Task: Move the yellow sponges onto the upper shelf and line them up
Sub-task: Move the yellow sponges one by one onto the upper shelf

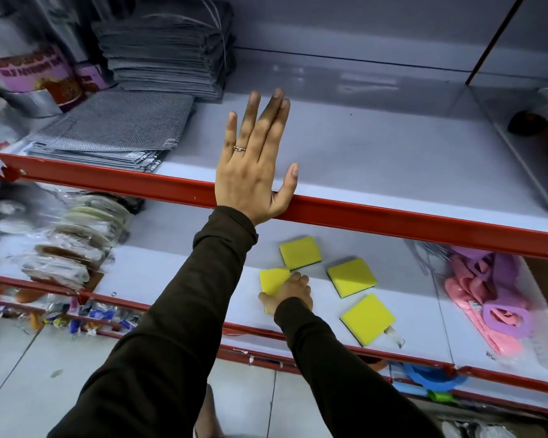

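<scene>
Head view shows the fingers of the right hand (290,294) curled over the near corner of one yellow sponge (274,279) on the lower shelf (171,273), thumb to its left edge, so that hand appears to be closing on it, though whether the sponge has left the surface cannot be told. The left hand (255,165) is spread flat and wide, fingers straight, holding nothing; its palm rests against the red front rail (393,216) of the upper shelf (377,153), fingers reaching over the bare white board. Three more yellow sponges lie loose and at odd angles on the lower shelf: one just behind the grasped one (300,252), one to its right (351,276), and one nearer the front edge (368,319). None sits on the upper shelf, whose middle is bare, with stacked grey mesh cloths (114,121) at its left end. By this showing the task is at its very start: the first pick is only being made, and all four sponges remain to be lifted up and set in a row.
</scene>
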A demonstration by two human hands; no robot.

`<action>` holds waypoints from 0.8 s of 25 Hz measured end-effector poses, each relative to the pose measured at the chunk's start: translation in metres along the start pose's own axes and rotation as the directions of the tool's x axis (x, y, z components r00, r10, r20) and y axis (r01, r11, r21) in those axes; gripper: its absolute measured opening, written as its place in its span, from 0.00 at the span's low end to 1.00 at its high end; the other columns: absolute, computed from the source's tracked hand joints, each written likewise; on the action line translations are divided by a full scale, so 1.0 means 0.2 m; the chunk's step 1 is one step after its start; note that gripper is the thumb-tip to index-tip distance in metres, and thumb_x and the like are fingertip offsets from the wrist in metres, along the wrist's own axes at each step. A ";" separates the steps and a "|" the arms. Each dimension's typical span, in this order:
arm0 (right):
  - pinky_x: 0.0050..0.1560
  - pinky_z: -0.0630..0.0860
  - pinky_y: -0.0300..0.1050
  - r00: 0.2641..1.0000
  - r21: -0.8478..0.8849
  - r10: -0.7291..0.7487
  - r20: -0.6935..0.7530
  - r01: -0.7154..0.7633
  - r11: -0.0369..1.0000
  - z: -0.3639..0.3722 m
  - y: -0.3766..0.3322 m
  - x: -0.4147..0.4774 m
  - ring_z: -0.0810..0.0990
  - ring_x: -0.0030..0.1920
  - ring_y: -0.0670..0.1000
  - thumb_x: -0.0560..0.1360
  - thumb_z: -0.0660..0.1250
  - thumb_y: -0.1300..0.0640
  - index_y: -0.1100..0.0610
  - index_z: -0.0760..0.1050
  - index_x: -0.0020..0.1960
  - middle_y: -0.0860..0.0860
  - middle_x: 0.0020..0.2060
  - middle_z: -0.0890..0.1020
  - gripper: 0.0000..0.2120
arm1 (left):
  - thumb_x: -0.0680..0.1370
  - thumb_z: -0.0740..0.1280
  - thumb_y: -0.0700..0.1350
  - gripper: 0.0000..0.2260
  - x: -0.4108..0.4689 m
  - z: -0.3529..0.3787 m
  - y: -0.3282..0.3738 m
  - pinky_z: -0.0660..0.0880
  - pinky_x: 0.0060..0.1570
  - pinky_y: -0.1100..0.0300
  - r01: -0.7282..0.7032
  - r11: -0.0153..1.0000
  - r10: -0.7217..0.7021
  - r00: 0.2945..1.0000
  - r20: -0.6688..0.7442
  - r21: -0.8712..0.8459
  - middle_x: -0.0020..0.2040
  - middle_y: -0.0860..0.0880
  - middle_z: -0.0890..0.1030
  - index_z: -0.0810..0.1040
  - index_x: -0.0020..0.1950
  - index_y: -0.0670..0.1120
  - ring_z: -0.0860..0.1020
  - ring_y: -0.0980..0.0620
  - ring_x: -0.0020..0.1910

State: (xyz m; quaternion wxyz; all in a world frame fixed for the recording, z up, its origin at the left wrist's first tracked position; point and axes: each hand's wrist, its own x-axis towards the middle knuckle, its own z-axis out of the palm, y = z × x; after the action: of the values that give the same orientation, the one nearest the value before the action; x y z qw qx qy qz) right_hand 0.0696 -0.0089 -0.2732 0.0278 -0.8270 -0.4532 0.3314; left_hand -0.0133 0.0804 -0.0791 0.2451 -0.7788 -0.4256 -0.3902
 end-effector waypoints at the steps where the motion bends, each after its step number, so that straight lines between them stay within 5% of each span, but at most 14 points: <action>1: 0.73 0.67 0.53 1.000 0.004 -0.016 -0.009 0.016 1.000 -0.04 0.02 -0.04 0.62 0.75 0.60 0.68 0.70 0.37 0.63 0.48 0.78 0.60 0.78 0.56 0.52 | 0.80 0.56 0.55 0.32 0.00 -0.01 0.00 0.44 0.81 0.46 0.002 1.000 -0.002 1.000 0.004 -0.001 0.81 0.40 0.64 0.60 0.81 0.40 0.59 0.37 0.81; 7: 0.70 0.69 0.51 0.981 0.004 -0.175 -0.080 0.176 0.984 -0.40 0.09 -0.38 0.66 0.72 0.61 0.68 0.69 0.36 0.65 0.55 0.75 0.62 0.72 0.64 0.50 | 0.81 0.57 0.54 0.32 0.00 -0.04 0.01 0.46 0.82 0.44 0.000 1.000 0.000 0.999 0.033 0.002 0.82 0.41 0.62 0.59 0.82 0.41 0.57 0.37 0.81; 11: 0.56 0.71 0.45 0.961 0.004 -0.258 -0.096 0.260 0.966 -0.74 0.07 -0.69 0.73 0.64 0.59 0.68 0.69 0.36 0.63 0.66 0.68 0.59 0.63 0.72 0.40 | 0.81 0.55 0.54 0.32 0.01 -0.05 0.02 0.45 0.82 0.45 0.015 1.000 -0.014 0.999 0.041 -0.018 0.82 0.40 0.61 0.57 0.82 0.39 0.56 0.37 0.82; 15: 0.44 0.67 0.43 0.904 0.005 -0.342 -0.255 0.355 0.935 -1.08 0.03 -0.94 0.78 0.48 0.58 0.65 0.66 0.33 0.57 0.74 0.47 0.56 0.47 0.80 0.27 | 0.82 0.54 0.53 0.33 0.01 -0.05 0.02 0.44 0.82 0.48 0.046 0.997 -0.045 0.999 0.022 -0.058 0.82 0.37 0.58 0.54 0.82 0.37 0.54 0.38 0.82; 17: 0.45 0.67 0.44 0.852 0.007 -0.351 -0.388 0.383 0.924 -1.20 -0.04 -0.96 0.74 0.47 0.57 0.68 0.66 0.34 0.59 0.76 0.50 0.56 0.45 0.77 0.28 | 0.82 0.52 0.53 0.32 0.01 -0.05 0.02 0.44 0.82 0.47 0.056 0.997 -0.055 0.998 0.014 -0.056 0.82 0.37 0.58 0.53 0.82 0.37 0.54 0.38 0.82; 20: 0.55 0.72 0.47 0.794 0.030 -0.261 -0.549 0.331 0.943 -1.31 -0.20 -0.78 0.76 0.55 0.61 0.69 0.66 0.36 0.61 0.75 0.61 0.60 0.56 0.74 0.33 | 0.82 0.51 0.52 0.31 0.00 -0.04 0.01 0.42 0.83 0.47 0.061 0.996 -0.061 0.998 0.001 -0.062 0.82 0.37 0.58 0.54 0.82 0.37 0.54 0.38 0.82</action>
State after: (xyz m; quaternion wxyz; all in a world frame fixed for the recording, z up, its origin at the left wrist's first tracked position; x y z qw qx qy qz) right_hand 0.1327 -0.0398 0.0261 0.2567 -0.8017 -0.5295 0.1053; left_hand -0.0142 0.0731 -0.0745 0.2091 -0.7725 -0.4367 -0.4109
